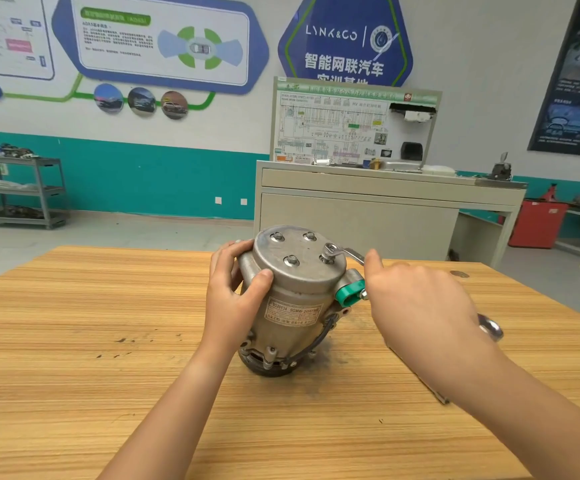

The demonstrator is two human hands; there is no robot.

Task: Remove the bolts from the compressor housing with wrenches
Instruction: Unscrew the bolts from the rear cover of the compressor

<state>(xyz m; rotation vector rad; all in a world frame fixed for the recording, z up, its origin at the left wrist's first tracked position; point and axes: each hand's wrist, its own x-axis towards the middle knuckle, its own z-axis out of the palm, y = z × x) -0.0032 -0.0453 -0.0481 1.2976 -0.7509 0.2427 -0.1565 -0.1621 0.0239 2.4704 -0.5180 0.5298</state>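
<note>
Wood desk [108,341]: striped grain, a few dark specks left of centre; carries the compressor.
Left hand [236,296]: wrapped round the upper housing from the left, thumb pressed on the front just under the cap edge.
Right hand [416,306]: back facing up, fingers curled round the wrench handle, one fingertip up against the shank.
Shiny metal end [489,327]: sticks out past the right wrist; same wrench or another, cannot tell.
Compressor housing [292,306]: mid-desk, upright, dark pulley end down, flat end cap up. Printed label on the front.
Green cap [349,293]: on the right-side port, just beside the right hand.
Black cable [324,334]: runs down the right side to the base flange.
Bolts [291,260]: four in the end cap, heads up.
Wrench [351,253]: ring end at the front-right bolt, tilted; seated on the head or not, cannot tell.
Beige cabinet [358,216]: behind the desk, wiring-diagram board [344,126] standing on top.
Grey shelf trolley [39,192]: far left, against the teal wall band.
Red unit [538,223]: far right, on the floor.
</note>
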